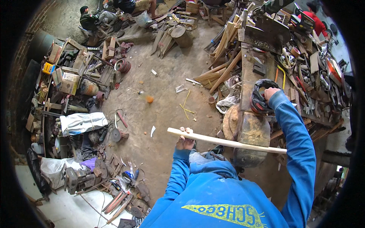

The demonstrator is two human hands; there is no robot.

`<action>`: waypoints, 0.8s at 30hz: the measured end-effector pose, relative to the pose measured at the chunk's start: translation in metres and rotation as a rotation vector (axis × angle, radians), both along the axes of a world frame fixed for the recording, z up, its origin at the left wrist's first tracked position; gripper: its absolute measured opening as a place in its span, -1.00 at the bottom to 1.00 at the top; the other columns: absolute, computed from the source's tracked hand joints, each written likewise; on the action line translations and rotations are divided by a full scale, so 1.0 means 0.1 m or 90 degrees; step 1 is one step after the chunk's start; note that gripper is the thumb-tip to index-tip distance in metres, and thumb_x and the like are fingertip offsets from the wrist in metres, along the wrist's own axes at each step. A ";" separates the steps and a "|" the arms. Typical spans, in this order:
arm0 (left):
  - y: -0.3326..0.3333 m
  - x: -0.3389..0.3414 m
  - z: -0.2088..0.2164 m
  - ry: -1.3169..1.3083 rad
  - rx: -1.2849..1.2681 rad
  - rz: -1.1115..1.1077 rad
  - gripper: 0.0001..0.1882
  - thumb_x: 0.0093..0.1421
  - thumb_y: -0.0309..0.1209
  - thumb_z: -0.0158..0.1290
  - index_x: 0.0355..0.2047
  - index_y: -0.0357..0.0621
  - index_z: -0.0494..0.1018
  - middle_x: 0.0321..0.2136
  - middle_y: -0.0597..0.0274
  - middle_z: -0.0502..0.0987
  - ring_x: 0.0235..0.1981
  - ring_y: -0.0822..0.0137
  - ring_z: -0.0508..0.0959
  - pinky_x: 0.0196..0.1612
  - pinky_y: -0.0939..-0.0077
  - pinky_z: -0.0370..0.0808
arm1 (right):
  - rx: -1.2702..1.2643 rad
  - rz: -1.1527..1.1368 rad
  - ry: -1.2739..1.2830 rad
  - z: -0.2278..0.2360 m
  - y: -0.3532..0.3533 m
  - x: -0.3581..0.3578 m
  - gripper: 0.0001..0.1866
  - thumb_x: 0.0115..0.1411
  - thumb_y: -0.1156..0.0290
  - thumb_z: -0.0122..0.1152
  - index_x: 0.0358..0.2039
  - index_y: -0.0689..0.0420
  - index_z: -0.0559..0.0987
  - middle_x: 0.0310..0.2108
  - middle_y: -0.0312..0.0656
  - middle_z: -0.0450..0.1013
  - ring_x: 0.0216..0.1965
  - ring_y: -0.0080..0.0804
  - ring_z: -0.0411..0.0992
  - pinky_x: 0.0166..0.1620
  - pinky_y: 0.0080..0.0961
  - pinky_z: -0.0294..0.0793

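Observation:
My left hand (185, 141) is closed round one end of a long pale wooden strip (228, 142), with fingertips showing over its top edge. The strip slants slightly down to the right, passing over a rounded drum or wheel (253, 127) caked with tan dust, and its far end reaches my right sleeve. My right hand (270, 94) is at the mouth of a container lined with a black plastic bag (260, 104). Its fingers look curled down into it, and whatever they hold is hidden. The container sits on the workbench beside the drum.
A cluttered workbench (247, 76) with tools and wood scraps runs along the right. Boards (226, 72) lean against it. Shelves with boxes (70, 83), rolls and a white sack (83, 123) line the left. Small scraps and an orange object (149, 99) lie on the floor. People (89, 21) are farther back.

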State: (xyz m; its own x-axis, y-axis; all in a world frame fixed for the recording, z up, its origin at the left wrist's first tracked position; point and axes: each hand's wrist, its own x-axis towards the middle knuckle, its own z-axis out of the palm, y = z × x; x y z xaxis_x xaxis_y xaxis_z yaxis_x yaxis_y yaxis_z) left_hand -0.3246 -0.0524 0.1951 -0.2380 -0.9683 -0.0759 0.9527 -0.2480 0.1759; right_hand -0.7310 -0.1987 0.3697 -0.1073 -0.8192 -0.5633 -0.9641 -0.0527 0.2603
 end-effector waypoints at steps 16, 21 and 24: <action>0.14 0.03 0.72 -0.672 0.273 0.108 -0.66 0.09 -0.50 0.23 -0.13 -0.18 0.43 -0.22 0.18 0.54 -0.27 0.32 0.59 -0.26 0.45 0.66 | -0.163 -0.084 -0.134 0.08 0.16 -0.02 -0.76 0.12 0.26 0.25 -0.26 0.11 0.66 -0.19 0.04 0.56 -0.09 -0.04 0.53 -0.09 -0.23 0.56; 0.03 0.04 0.83 -0.707 0.348 0.026 -0.63 0.03 -0.35 0.25 -0.17 -0.23 0.47 -0.29 0.10 0.58 -0.35 0.25 0.63 -0.33 0.43 0.67 | -0.336 -0.095 -0.373 0.46 0.40 -0.23 -0.77 0.09 0.29 0.32 -0.37 0.20 0.63 -0.36 0.01 0.57 -0.31 0.02 0.55 -0.16 -0.25 0.52; 0.00 0.18 0.82 -0.724 0.367 -0.014 -0.59 0.05 -0.24 0.25 -0.14 -0.19 0.48 -0.27 0.12 0.59 -0.33 0.29 0.63 -0.33 0.50 0.65 | -0.504 -0.140 -0.447 0.58 0.94 -0.25 -0.75 0.17 0.28 0.24 -0.33 0.24 0.60 -0.41 0.03 0.57 -0.35 -0.07 0.56 -0.22 -0.26 0.50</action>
State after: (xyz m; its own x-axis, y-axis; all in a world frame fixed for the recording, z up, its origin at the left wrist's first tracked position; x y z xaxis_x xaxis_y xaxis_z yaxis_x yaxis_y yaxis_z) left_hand -0.3071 -0.0521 0.2767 0.2230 -0.7236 -0.6532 0.3310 -0.5741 0.7489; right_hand -0.7562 -0.1051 0.4280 -0.1566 -0.9797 0.1250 -0.8787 0.0805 -0.4706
